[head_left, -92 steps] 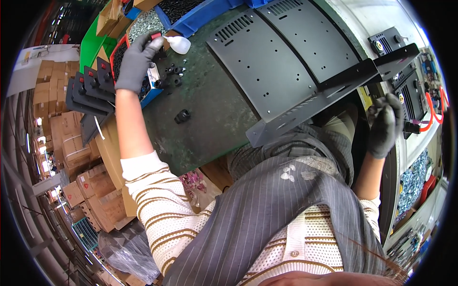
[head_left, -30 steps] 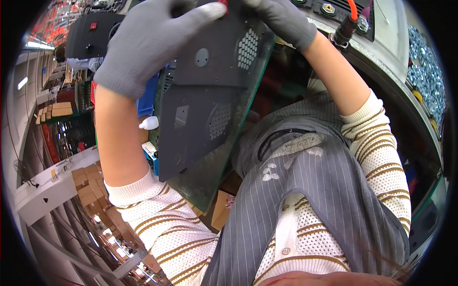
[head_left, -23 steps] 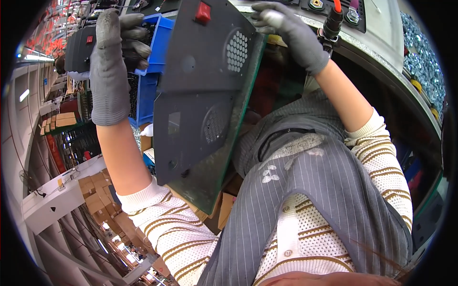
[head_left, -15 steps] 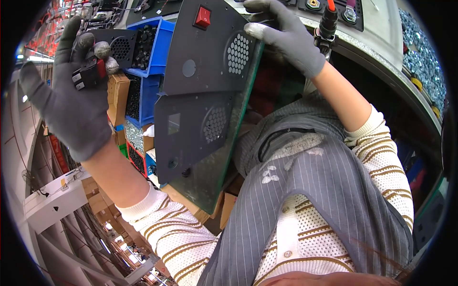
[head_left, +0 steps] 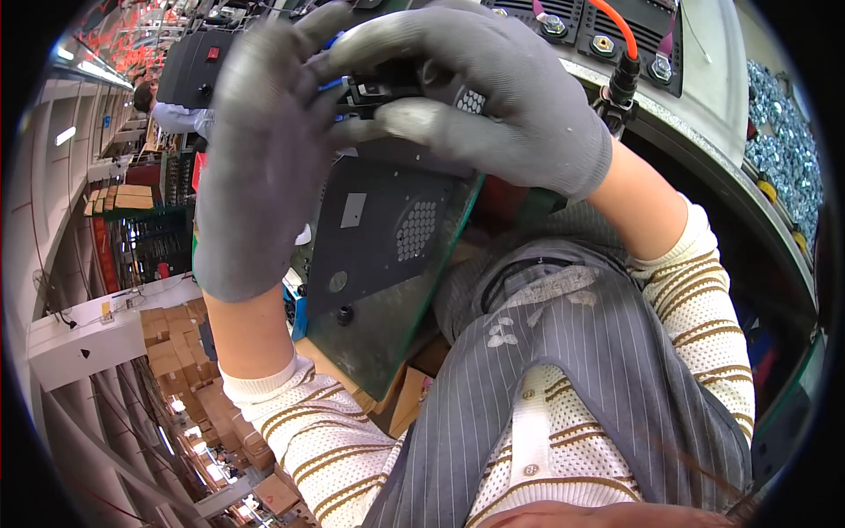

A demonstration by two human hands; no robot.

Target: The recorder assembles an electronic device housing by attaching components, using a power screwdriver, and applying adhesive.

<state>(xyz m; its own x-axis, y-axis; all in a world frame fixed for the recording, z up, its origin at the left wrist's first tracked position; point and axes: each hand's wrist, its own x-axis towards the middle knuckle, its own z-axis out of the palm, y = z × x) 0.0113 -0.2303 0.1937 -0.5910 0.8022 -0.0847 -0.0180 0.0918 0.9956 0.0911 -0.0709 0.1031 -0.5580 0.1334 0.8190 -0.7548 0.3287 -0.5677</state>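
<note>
My left hand (head_left: 264,167), in a grey glove and blurred by motion, is raised with its fingers curled toward my right hand (head_left: 510,106). The gloved right hand arches over from the right, thumb and fingers bent around the same spot. Between the fingertips shows a small black rocker switch (head_left: 374,91) with metal at its end; the gloves hide much of it. Right below lies a dark grey metal panel (head_left: 365,233) with a round patch of holes and a square cutout. A second panel (head_left: 412,158) above it is mostly covered by my hands.
The panels rest on a glass sheet (head_left: 370,352) with a green edge, above my lap. A small black knob (head_left: 345,314) sits on it. To the right are a cable connector with an orange lead (head_left: 623,84), black terminal blocks (head_left: 607,40) and a heap of screws (head_left: 783,141).
My left hand has swung right and up from the far left with the switch, meeting my right hand. The right hand has moved left over the upper panel. The view has shifted slightly.
</note>
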